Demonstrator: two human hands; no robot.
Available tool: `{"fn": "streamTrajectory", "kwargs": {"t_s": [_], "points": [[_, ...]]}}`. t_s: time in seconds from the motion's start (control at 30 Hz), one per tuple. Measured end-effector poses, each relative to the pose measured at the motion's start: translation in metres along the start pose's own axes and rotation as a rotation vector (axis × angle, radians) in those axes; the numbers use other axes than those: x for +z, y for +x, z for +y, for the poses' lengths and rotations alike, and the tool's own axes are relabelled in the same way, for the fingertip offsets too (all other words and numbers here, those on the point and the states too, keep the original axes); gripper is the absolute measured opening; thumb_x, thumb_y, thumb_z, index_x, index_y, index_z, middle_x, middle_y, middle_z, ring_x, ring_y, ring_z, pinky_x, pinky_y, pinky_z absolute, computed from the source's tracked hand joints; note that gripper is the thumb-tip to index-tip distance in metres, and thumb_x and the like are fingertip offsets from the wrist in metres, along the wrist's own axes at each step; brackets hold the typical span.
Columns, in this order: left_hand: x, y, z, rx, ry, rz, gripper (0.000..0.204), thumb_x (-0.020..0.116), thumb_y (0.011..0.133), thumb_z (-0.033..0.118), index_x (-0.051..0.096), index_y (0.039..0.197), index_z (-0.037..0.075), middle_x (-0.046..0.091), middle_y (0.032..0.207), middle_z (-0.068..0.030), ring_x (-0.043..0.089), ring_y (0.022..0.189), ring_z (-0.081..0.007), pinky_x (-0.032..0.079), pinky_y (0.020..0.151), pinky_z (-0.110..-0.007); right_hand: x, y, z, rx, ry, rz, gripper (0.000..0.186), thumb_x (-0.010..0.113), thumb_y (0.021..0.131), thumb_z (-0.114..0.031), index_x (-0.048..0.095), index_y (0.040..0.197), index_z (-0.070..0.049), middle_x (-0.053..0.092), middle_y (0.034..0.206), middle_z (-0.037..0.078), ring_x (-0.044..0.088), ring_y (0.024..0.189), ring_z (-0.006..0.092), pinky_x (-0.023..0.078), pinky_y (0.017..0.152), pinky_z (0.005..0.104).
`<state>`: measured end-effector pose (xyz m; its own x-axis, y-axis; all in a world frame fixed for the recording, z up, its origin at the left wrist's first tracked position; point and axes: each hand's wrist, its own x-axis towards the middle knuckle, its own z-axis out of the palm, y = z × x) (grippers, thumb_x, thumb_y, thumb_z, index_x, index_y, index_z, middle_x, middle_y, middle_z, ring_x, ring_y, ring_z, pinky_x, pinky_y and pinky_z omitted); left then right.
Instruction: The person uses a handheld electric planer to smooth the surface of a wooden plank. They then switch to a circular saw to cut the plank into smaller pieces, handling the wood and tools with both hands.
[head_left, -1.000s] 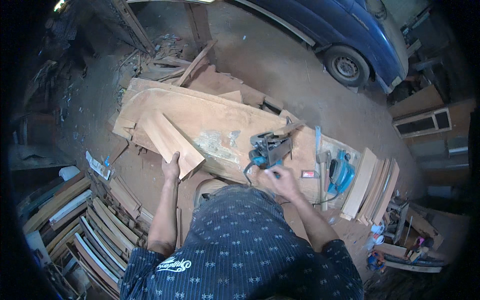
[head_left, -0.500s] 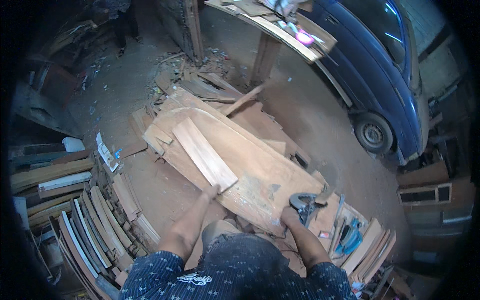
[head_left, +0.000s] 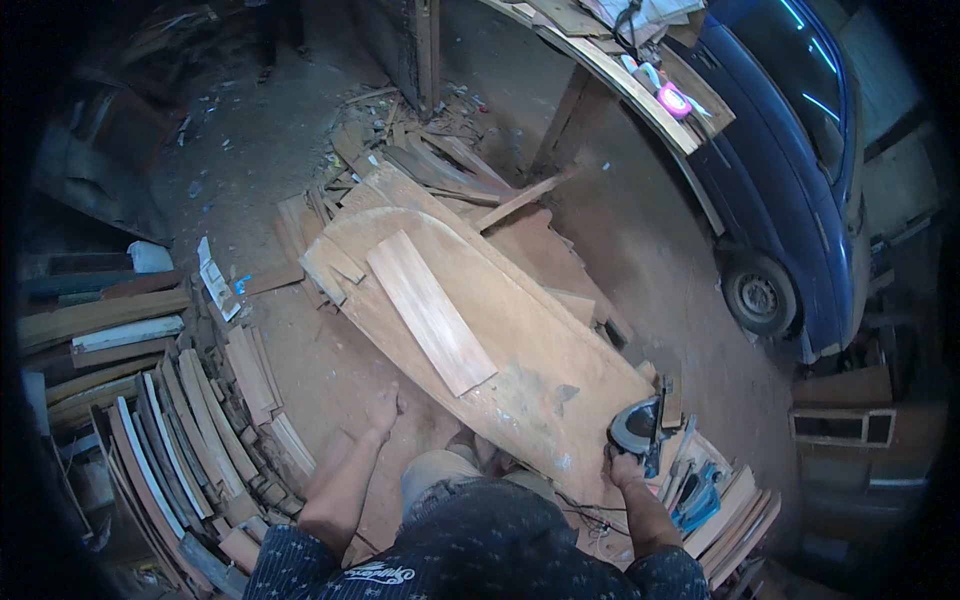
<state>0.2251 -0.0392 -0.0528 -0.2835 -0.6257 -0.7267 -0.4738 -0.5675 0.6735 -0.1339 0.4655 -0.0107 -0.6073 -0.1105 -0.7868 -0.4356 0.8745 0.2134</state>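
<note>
A pale wooden board [head_left: 430, 312] lies flat on a large worn wooden panel [head_left: 540, 330] that serves as a work surface. My left hand [head_left: 384, 410] is off the panel's near edge, apart from the board, its fingers loosely bent and nothing in them. At the panel's right end, my right hand [head_left: 626, 468] grips a circular saw [head_left: 636, 428] with a dark rounded guard. The saw rests at the panel's edge, away from the board; my fingers partly hide its handle.
Stacked planks [head_left: 190, 440] line the left side. A blue power tool [head_left: 703, 497] lies among wood strips at the right. Beyond stand a blue car [head_left: 775, 190] and a raised plank surface holding a pink tape measure [head_left: 673, 100]. Wood scraps [head_left: 440, 160] lie behind the panel. Cables trail near my legs.
My left hand has let go of the board's near end and drawn back toward me. My right hand has shifted right with the circular saw. The view has tilted slightly.
</note>
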Motion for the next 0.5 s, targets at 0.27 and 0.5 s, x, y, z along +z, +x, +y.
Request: {"fn": "streamTrajectory", "kwargs": {"t_s": [0.27,0.5], "points": [[0.029,-0.163,0.220,0.517,-0.077,-0.185,0.015,0.063,0.104,0.018,0.060,0.092,0.009,0.060,0.071,-0.0016,0.055,0.060,-0.0096,0.048,0.058,-0.027,-0.019,-0.095,-0.045,-0.424,0.069,0.318,0.023,0.061,0.096,-0.018,0.070,0.114,-0.007,0.068,0.116,0.018,0.063,0.118,0.0382,0.047,0.101,0.0528],[0.053,-0.354,0.301,1.155,-0.308,-0.746,0.032,0.067,0.101,0.040,0.059,0.083,0.015,0.060,0.069,-0.0026,0.054,0.049,-0.0142,0.044,0.046,-0.030,0.000,-0.188,0.045,-0.368,0.633,0.803,0.019,0.071,0.095,-0.022,0.070,0.088,-0.004,0.066,0.076,0.013,0.067,0.065,0.0338,0.054,0.061,0.0410]]}}
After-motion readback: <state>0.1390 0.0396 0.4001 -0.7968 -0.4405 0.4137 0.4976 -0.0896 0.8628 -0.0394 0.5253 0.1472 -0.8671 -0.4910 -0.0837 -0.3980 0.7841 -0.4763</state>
